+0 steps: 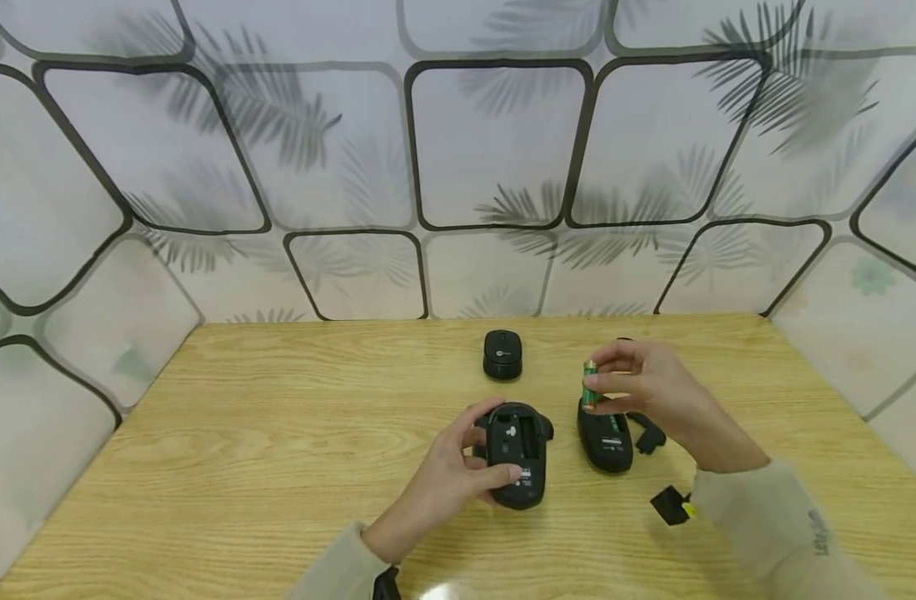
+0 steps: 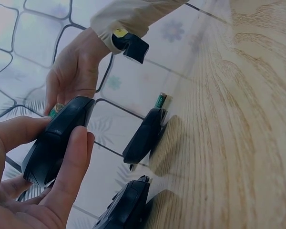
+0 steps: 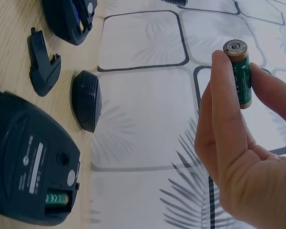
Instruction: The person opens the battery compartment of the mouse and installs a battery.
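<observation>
My left hand [image 1: 450,462] grips a black computer mouse [image 1: 513,454] with its underside up and an elongated slot showing there. Thumb and fingers hold it by the sides, above the table. To the right, my right hand [image 1: 641,387] pinches a green AA battery [image 1: 589,387] with copper-coloured ends. The battery stands nearly upright over a second black mouse [image 1: 606,446] that lies underside up on the table. In the right wrist view, the battery [image 3: 242,78] is between thumb and fingers. An overturned mouse [image 3: 31,157] there has a green battery [image 3: 56,198] in its compartment.
A small black mouse [image 1: 503,354] sits upright near the back wall. Beside the second mouse lies a black battery cover [image 1: 650,434], partly hidden by my right hand. Another overturned mouse [image 3: 69,19] shows at the upper left of the right wrist view, near a round black object [image 3: 86,101].
</observation>
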### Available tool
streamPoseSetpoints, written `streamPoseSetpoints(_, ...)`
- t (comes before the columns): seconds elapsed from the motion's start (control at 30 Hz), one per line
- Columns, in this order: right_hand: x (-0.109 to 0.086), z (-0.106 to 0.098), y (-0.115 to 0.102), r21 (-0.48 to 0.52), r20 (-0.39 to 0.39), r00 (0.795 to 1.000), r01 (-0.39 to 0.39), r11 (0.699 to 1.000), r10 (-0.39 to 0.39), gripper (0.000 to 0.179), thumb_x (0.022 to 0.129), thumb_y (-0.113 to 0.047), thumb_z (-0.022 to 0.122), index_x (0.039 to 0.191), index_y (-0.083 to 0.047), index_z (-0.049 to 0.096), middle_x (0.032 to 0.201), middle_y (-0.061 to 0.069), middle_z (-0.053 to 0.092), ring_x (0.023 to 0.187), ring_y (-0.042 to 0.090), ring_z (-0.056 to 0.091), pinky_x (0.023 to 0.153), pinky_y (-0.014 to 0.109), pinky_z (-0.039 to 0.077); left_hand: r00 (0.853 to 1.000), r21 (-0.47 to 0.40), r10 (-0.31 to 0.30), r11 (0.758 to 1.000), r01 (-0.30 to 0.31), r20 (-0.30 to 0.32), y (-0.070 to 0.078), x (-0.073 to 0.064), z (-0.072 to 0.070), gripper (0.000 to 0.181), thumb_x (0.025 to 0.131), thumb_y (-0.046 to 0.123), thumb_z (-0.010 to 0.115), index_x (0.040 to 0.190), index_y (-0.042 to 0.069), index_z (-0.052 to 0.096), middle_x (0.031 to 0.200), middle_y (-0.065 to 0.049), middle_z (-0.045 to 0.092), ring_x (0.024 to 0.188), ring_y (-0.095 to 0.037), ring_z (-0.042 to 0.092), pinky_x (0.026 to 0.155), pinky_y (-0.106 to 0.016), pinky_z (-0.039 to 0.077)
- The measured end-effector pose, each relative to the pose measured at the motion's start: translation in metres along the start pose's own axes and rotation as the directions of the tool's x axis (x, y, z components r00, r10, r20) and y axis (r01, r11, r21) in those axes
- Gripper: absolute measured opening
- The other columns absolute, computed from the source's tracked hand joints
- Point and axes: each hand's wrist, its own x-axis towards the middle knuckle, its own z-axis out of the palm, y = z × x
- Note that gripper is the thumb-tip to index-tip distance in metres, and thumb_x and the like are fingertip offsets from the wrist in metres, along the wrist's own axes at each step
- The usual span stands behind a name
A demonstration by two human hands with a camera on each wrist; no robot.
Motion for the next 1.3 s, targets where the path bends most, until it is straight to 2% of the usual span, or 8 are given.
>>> streamPoseSetpoints(0.27, 0.003, 0.01, -0.002, 0.017, 0.036, 0.999, 0.004, 1.0, -0.005, 0.019, 0.095, 0.002, 0.066, 0.11, 0.004, 0.054, 0.094, 0.008, 0.06, 0.081, 0.017, 0.067, 0.081, 0.042, 0.064, 1.0, -0.011, 0.008, 1.0, -0.008, 0.011, -0.001, 0.0, -0.001, 0.076, 0.086, -0.004, 0.072, 0.154, 0.007, 0.04, 0.115, -0.021, 0.06, 0.088, -0.034, 0.073, 0.064, -0.04, 0.065)
streamPoseSetpoints(0.57, 0.005, 0.02, -0.004, -0.02, 0.052, 0.999, 0.007, 1.0, -0.006, 0.024, 0.096, 0.0, 0.066, 0.113, 0.008, 0.051, 0.095, 0.009, 0.063, 0.083, 0.02, 0.069, 0.081, 0.042, 0.064, 1.0, -0.009, 0.01, 1.0, -0.01, 0.008, -0.003, 0.001, 0.0, 0.075, 0.086, -0.004, 0.072, 0.153, 0.007, 0.041, 0.114, -0.021, 0.06, 0.087, -0.032, 0.073, 0.061, -0.035, 0.065)
streamPoseSetpoints(0.93, 0.008, 0.033, -0.001, 0.003, 0.102, 0.993, 0.067, 0.998, -0.067, 0.006, 0.097, 0.001, 0.064, 0.101, 0.002, 0.06, 0.091, 0.005, 0.066, 0.081, 0.017, 0.068, 0.077, 0.041, 0.065, 1.0, -0.007, 0.004, 1.0, -0.004, 0.009, -0.002, 0.001, 0.0, 0.075, 0.086, -0.003, 0.072, 0.154, 0.007, 0.04, 0.114, -0.021, 0.06, 0.089, -0.032, 0.073, 0.062, -0.035, 0.065)
streamPoseSetpoints(1.13, 0.007, 0.038, -0.002, 0.004, 0.134, 0.987, 0.086, 0.996, -0.086, 0.011, 0.095, -0.001, 0.067, 0.102, 0.003, 0.059, 0.092, 0.007, 0.063, 0.082, 0.017, 0.067, 0.079, 0.044, 0.064, 1.0, -0.002, 0.001, 1.0, -0.001, 0.002, -0.002, 0.001, 0.0, 0.075, 0.086, -0.003, 0.072, 0.153, 0.007, 0.04, 0.114, -0.02, 0.06, 0.089, -0.032, 0.072, 0.061, -0.033, 0.064)
streamPoseSetpoints(1.3, 0.007, 0.041, -0.003, -0.009, 0.176, 0.98, 0.095, 0.995, -0.092, 0.015, 0.094, -0.002, 0.069, 0.102, 0.005, 0.058, 0.089, 0.008, 0.065, 0.082, 0.02, 0.07, 0.081, 0.041, 0.064, 1.0, -0.005, 0.004, 1.0, -0.003, 0.004, -0.002, 0.001, -0.001, 0.075, 0.086, -0.003, 0.072, 0.153, 0.007, 0.04, 0.113, -0.02, 0.06, 0.09, -0.032, 0.072, 0.061, -0.033, 0.064)
